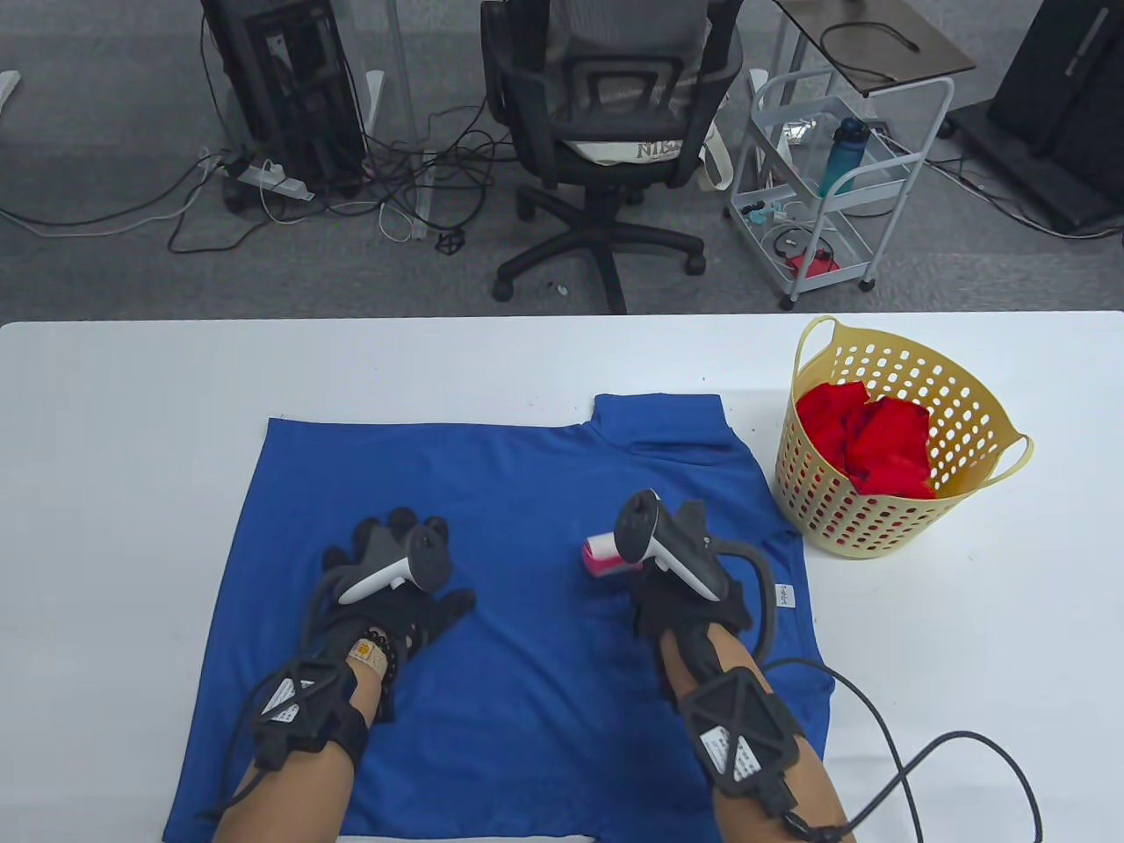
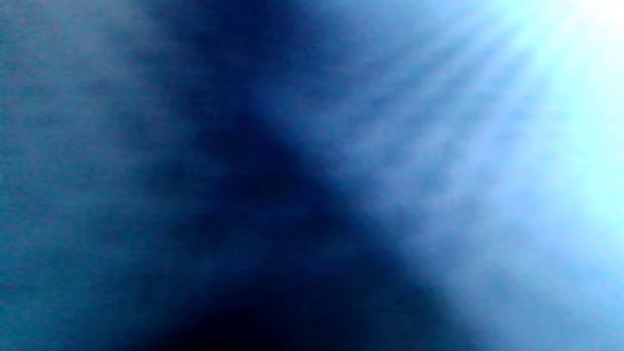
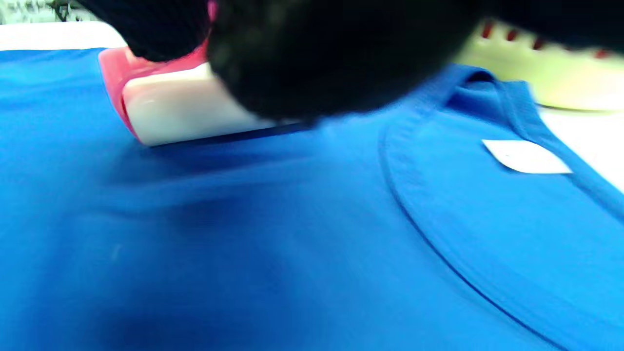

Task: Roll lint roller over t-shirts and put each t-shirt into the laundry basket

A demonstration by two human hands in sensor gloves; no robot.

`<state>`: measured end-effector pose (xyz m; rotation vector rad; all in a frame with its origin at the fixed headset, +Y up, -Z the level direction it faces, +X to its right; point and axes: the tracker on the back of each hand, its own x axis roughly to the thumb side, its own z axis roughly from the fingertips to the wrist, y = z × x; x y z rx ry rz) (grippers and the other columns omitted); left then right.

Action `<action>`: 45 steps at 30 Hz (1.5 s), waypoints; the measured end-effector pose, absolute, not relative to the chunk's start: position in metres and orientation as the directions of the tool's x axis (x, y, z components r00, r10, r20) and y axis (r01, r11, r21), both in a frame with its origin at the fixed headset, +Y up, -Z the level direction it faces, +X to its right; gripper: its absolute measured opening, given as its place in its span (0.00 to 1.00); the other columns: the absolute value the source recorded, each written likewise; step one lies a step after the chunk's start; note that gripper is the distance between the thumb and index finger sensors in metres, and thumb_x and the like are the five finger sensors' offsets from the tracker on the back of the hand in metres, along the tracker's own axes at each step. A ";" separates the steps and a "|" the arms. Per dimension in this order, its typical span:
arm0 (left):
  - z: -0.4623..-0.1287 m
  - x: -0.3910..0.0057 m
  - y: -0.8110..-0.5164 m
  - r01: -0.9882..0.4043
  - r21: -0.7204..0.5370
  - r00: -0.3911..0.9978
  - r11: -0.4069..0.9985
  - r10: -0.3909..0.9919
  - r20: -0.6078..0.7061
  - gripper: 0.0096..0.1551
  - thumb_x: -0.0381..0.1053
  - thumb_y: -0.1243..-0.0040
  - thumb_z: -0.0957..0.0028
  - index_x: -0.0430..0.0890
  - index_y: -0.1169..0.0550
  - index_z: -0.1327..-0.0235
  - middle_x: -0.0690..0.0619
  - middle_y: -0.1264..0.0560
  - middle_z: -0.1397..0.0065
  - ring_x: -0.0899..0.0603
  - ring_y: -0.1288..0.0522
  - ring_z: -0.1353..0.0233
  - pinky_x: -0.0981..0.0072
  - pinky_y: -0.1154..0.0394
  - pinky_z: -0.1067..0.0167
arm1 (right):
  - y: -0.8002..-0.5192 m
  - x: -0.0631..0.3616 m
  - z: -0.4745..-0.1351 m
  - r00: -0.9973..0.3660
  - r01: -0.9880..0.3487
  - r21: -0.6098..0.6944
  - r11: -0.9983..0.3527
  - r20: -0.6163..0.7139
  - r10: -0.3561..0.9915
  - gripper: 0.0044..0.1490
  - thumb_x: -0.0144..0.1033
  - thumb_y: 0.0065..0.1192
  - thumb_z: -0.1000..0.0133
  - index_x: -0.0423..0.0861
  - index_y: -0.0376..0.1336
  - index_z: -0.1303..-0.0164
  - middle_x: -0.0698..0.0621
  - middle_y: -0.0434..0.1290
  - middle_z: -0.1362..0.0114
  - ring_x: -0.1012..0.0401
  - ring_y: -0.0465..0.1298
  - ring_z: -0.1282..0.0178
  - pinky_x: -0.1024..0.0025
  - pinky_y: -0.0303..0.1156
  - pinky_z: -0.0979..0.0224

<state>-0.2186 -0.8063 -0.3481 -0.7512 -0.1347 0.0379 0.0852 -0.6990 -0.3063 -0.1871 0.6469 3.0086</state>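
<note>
From the table view, a blue t-shirt (image 1: 518, 615) lies spread flat on the white bench (image 1: 132, 421), its neck end pointing toward the yellow laundry basket (image 1: 887, 439) that stands just beside its right edge. The basket is perforated plastic with loop handles and already holds red fabric (image 1: 878, 435). The left hand (image 1: 399, 571) rests on the shirt with fingers splayed, pinning the cloth. The right hand (image 1: 676, 571) is curled round the lint roller (image 1: 601, 556), whose pink and white head touches the shirt near its middle.

The left wrist view shows only a blurred blue wash — the camera sits too close to the fabric to tell anything more.

In the right wrist view the roller (image 3: 180, 105) shows a pink end cap and a smooth white sticky drum lying on the knit, with the gloved fingers (image 3: 331, 53) dark and blurred above it. The ribbed collar (image 3: 492, 97) and a white neck label (image 3: 526, 157) sit to the right.

I judge the shirt light, limp and prone to bunching under the tacky drum — so it wants a flat palm holding it. For lifting, gather it at the shoulders or collar; the roller, light and rigid, is best gripped by its handle.
</note>
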 end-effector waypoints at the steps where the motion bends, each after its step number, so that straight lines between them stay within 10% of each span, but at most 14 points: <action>1: -0.348 -0.219 -0.806 0.014 -0.682 0.991 0.731 0.082 0.109 0.58 0.78 0.74 0.59 0.57 0.84 0.35 0.43 0.90 0.27 0.25 0.87 0.27 0.13 0.75 0.42 | -0.696 0.089 -0.290 -0.995 -0.055 0.431 -0.901 -0.102 0.012 0.41 0.53 0.55 0.46 0.45 0.51 0.26 0.43 0.76 0.59 0.65 0.80 0.82 0.71 0.81 0.79; 13: -0.348 -0.219 -0.806 0.015 -0.684 0.990 0.729 0.083 0.110 0.58 0.78 0.74 0.60 0.57 0.85 0.36 0.43 0.90 0.27 0.24 0.87 0.28 0.12 0.75 0.42 | -0.687 0.130 -0.179 -1.000 0.015 0.458 -0.889 0.013 -0.010 0.41 0.53 0.56 0.47 0.44 0.53 0.27 0.43 0.77 0.60 0.65 0.80 0.84 0.71 0.81 0.80; 33: -0.347 -0.219 -0.806 0.015 -0.685 0.990 0.728 0.084 0.111 0.58 0.78 0.75 0.59 0.57 0.85 0.36 0.43 0.90 0.27 0.24 0.87 0.28 0.12 0.75 0.42 | -0.704 0.049 -0.394 -0.961 -0.120 0.363 -0.924 -0.277 0.016 0.42 0.53 0.52 0.47 0.45 0.49 0.26 0.44 0.76 0.59 0.65 0.80 0.82 0.71 0.81 0.79; 38: -0.347 -0.218 -0.806 0.014 -0.685 0.990 0.728 0.085 0.111 0.58 0.78 0.75 0.59 0.57 0.85 0.36 0.43 0.90 0.27 0.24 0.87 0.28 0.13 0.75 0.42 | -0.712 0.053 -0.407 -0.916 -0.275 0.319 -0.907 -0.375 0.146 0.42 0.53 0.53 0.47 0.46 0.48 0.26 0.44 0.76 0.59 0.65 0.80 0.82 0.71 0.81 0.79; 45: -0.347 -0.218 -0.806 0.011 -0.686 0.990 0.727 0.089 0.110 0.58 0.78 0.74 0.59 0.57 0.85 0.36 0.43 0.90 0.27 0.24 0.88 0.28 0.13 0.76 0.42 | -0.706 0.059 -0.385 -0.967 -0.139 0.386 -0.912 -0.253 0.041 0.42 0.54 0.53 0.47 0.46 0.48 0.27 0.45 0.76 0.59 0.65 0.80 0.83 0.71 0.82 0.79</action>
